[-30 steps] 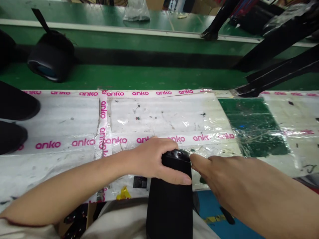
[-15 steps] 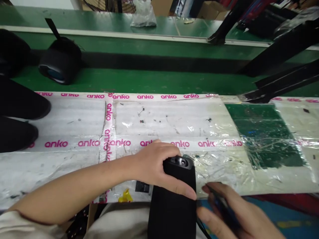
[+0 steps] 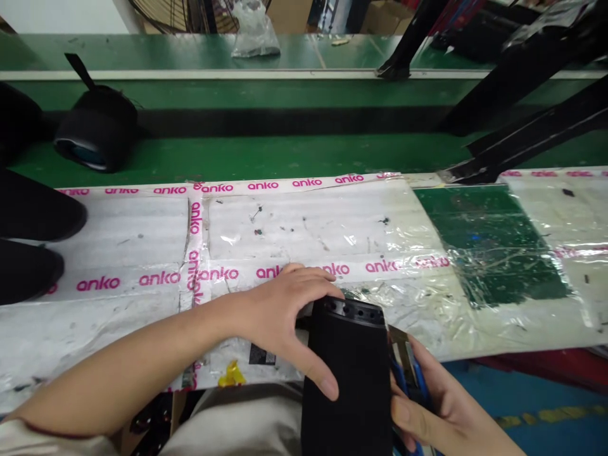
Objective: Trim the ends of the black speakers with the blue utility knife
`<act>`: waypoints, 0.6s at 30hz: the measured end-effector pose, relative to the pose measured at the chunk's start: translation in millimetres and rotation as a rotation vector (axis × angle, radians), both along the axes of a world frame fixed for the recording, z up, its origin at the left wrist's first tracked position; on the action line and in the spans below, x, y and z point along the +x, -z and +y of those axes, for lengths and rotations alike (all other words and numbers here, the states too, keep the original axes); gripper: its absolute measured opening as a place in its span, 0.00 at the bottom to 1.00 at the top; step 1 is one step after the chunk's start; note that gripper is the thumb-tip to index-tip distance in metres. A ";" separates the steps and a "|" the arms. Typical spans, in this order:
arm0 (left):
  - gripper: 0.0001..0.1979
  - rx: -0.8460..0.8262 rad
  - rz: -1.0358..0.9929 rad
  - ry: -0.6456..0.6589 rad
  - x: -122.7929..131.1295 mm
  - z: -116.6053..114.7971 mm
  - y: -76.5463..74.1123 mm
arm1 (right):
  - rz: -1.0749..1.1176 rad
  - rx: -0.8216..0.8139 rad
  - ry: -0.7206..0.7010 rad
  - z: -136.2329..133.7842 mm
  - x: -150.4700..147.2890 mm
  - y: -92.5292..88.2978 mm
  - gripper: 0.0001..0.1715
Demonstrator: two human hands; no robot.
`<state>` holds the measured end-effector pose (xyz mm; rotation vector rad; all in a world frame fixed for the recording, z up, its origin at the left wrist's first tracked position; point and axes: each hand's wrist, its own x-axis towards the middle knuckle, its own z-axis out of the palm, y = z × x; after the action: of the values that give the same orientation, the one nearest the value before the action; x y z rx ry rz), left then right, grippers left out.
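A black cylindrical speaker (image 3: 349, 373) with a fabric-like body stands tilted at the near edge of the bench, and its top end shows several small holes. My left hand (image 3: 285, 320) wraps over its upper side, with the fingers and thumb spread around it. My right hand (image 3: 427, 411) grips a pair of blue-handled scissors (image 3: 408, 373) against the speaker's right side. Their metal blade shows just beside the speaker, and part of the handles is hidden by my fingers.
The bench top is covered in plastic-wrapped white foam with pink "anko" tape (image 3: 308, 221), and a green mat (image 3: 489, 244) lies to its right. Beyond it, a green conveyor carries a black speaker (image 3: 97, 130). Long black bars (image 3: 532, 111) jut in at the upper right.
My right hand has left the speaker's top, dropped to the near edge and brought the scissors against the speaker's side. The speaker has shifted slightly toward me and right, still in my left hand.
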<state>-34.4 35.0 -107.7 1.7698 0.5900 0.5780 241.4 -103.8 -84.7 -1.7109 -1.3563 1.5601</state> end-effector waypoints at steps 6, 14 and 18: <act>0.41 0.054 -0.032 -0.274 15.5 -15.5 -29.0 | 0.397 -0.415 0.230 11.3 -26.7 -12.5 0.51; 0.41 0.023 0.230 -0.404 9.1 -10.8 -32.8 | 0.275 -0.363 0.265 26.9 -31.9 -15.8 0.62; 0.41 0.048 0.183 -0.421 15.5 -12.3 -27.6 | 0.042 -0.214 0.141 24.0 -19.9 -15.2 0.50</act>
<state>-18.9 22.6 -80.1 1.7631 1.0991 0.7249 221.6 -79.7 -69.5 -1.8433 -1.0546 1.6993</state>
